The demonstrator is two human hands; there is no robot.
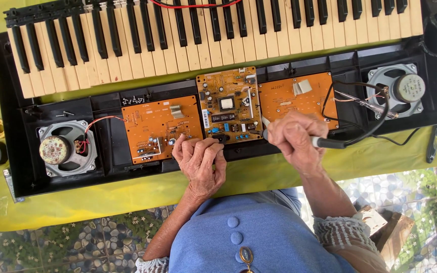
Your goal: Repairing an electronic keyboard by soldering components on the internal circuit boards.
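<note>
Right hand [293,140] fisted around soldering iron [324,142], tip at middle board [227,103] near case front edge. Left hand [201,162] curled, fingertips pressing board's front edge. White rectangular label [206,119] along board's left edge.

Circuit boards [227,103] hemmed in — keys [213,38] behind, speakers [67,147] flanking — yellow cloth [259,174] in front lies open
</note>
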